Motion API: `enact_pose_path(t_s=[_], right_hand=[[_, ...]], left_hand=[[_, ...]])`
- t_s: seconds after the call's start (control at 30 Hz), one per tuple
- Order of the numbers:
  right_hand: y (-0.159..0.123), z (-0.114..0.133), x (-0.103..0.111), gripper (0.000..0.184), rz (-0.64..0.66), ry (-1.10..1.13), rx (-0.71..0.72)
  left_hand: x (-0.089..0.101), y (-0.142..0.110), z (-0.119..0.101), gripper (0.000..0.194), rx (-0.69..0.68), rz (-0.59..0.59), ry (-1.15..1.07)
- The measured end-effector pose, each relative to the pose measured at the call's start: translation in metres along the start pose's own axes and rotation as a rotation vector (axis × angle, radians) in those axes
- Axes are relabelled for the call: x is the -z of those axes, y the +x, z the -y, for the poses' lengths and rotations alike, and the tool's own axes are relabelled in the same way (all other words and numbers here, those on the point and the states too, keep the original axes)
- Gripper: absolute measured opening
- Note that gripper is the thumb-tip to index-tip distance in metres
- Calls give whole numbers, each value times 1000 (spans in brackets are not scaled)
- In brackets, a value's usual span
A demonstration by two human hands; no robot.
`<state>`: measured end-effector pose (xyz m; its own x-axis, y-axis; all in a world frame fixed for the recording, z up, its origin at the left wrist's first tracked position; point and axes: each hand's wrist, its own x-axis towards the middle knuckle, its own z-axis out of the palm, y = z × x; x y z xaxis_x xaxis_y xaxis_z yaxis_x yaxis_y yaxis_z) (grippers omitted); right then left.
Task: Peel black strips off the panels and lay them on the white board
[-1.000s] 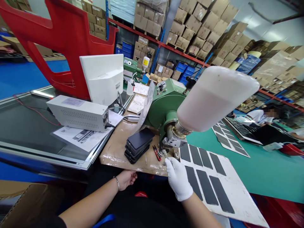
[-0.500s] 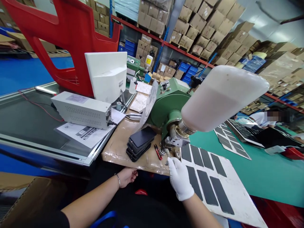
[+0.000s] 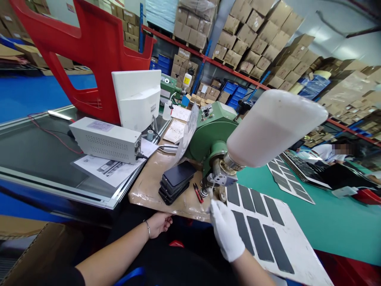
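My right hand (image 3: 225, 229), in a white glove, is closed in a pinch at the near edge of the bench, just below the metal nozzle (image 3: 219, 177) of a green machine (image 3: 212, 137). What it pinches is too small to name. A large white bottle (image 3: 274, 127) sticks out of the machine's nozzle towards me. My bare left hand (image 3: 160, 221), with a bracelet, curls under the bench's front edge below a stack of dark flat cases (image 3: 175, 180). A white board (image 3: 294, 234) with several dark strips lies right of my gloved hand.
A white power box (image 3: 105, 139) sits on papers at the left, with a white monitor (image 3: 137, 97) behind it. A red plastic frame (image 3: 89, 51) stands at the back left. Red-handled cutters (image 3: 197, 192) lie by the machine. Another person (image 3: 330, 153) sits at the green table (image 3: 336, 222).
My gloved right hand has shifted slightly down and towards me, away from the nozzle. The left hand stays under the bench edge. The view has drifted a little.
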<state>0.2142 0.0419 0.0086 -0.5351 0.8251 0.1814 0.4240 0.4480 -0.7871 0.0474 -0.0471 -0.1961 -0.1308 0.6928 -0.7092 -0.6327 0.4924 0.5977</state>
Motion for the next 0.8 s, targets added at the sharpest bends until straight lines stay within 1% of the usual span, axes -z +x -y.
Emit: enact_pose_path(t_s=[0.1,0.2,0.4,0.5,0.6,0.73,0.8], right_hand=[[-9,1,0,41,61,58,-55],[-6,6,5,41,84,79,-64],[22,10,14,45,4,53,-32],[28,10,15,45,-14,24,-15],[20,12,16,44,-20,-31,-17],[2,14,20,42,78,-148,-37],[0,15,23,42,82,-166,-34]], left_hand=[[0,0,0,29,-7,-5,-6],[-2,0,0,28,-8,-6,-2],[-2,-3,-2,29,-5,3,9],[-1,-4,-2,28,-2,6,9],[-1,-5,-1,28,-4,4,9],[-1,-5,-2,28,-6,3,12],[-2,-5,-2,28,-10,5,16]])
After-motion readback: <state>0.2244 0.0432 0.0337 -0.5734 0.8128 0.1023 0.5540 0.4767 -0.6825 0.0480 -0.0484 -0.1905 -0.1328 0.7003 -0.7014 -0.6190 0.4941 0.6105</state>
